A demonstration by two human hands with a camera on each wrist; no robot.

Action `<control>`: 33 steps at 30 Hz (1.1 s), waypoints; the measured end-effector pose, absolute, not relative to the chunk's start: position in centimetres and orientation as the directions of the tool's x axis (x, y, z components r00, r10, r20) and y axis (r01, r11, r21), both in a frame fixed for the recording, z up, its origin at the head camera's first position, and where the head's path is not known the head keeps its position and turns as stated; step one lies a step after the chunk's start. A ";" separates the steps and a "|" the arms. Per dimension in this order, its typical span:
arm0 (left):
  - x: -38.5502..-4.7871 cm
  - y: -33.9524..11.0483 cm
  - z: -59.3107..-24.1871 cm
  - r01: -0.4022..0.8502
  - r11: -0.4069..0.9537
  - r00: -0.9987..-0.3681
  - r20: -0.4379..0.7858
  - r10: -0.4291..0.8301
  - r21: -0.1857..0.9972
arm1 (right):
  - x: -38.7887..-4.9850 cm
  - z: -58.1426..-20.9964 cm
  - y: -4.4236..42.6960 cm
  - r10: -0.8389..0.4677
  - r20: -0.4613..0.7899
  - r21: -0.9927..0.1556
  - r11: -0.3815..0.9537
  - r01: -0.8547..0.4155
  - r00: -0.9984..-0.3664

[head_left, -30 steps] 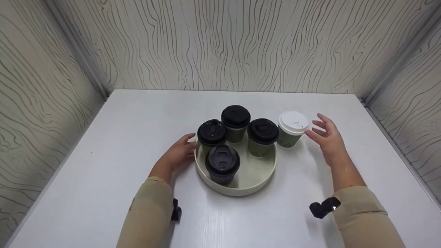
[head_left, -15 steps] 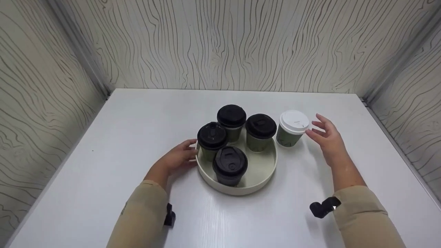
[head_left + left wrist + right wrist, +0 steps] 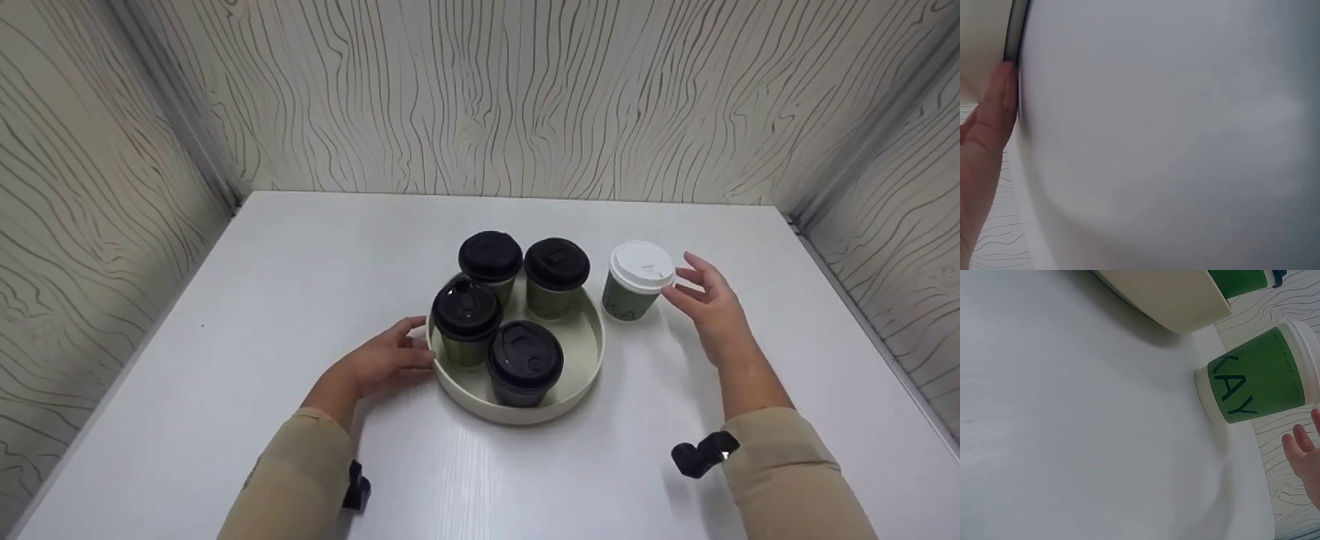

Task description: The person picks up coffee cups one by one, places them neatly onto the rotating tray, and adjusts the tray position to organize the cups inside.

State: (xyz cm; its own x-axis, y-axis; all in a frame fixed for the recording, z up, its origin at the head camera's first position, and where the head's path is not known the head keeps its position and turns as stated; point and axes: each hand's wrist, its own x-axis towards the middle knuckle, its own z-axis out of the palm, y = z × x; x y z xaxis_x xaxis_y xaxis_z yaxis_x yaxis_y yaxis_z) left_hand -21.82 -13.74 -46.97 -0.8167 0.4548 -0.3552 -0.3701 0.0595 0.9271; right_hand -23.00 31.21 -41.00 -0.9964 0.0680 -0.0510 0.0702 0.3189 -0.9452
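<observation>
A round cream tray [image 3: 581, 352] carries several paper cups with black lids: a dark cup [image 3: 525, 360] at the front, and green ones [image 3: 466, 311] at left, back left and back right. My left hand [image 3: 379, 364] touches the tray's left wall with fairly straight fingers; the left wrist view shows fingertips [image 3: 1004, 84] against that wall. Right of the tray, apart from it, a green cup [image 3: 632, 289] with a white lid stands upright on the table. My right hand [image 3: 716, 311] is beside that lid, fingers spread and loosely bent, not gripping it.
The white table [image 3: 300, 247] is bounded by wood-grain patterned panels [image 3: 480, 97] at the back and both sides. A black wrist camera [image 3: 705, 454] juts inward from the right sleeve, another [image 3: 358, 487] from the left.
The cups have turned counterclockwise with the tray: the front one went right, the left one nearer, the back ones leftward. My left hand slid nearer along the rim; the right hand barely moved.
</observation>
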 end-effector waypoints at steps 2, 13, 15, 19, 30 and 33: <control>-21.6 -13.8 -47.0 -0.388 0.069 -0.805 -0.375 0.459 0.919 | -23.0 -41.1 31.1 0.061 -0.042 -0.952 0.301 0.058 -0.997; -21.7 -13.9 -47.1 -0.369 0.130 -0.814 -0.388 0.432 0.920 | -23.0 -41.2 30.9 0.073 -0.034 -0.948 0.312 0.055 -0.997; -21.9 -13.7 -47.1 -0.346 0.126 -0.830 -0.366 0.420 0.930 | -23.0 -41.3 30.9 0.071 -0.035 -0.947 0.315 0.056 -0.997; -22.3 -13.4 -46.9 -0.311 0.150 -0.848 -0.346 0.402 0.938 | -23.0 -41.4 30.9 0.063 -0.038 -0.946 0.320 0.056 -0.997; -22.5 -13.0 -46.6 -0.315 0.113 -0.855 -0.333 0.398 0.942 | -23.7 -41.8 30.7 0.061 -0.073 -0.938 0.335 0.089 -0.995; -22.4 -13.0 -46.4 -0.342 0.099 -0.845 -0.352 0.404 0.934 | -23.9 -42.0 30.6 0.054 -0.071 -0.943 0.322 0.085 -0.996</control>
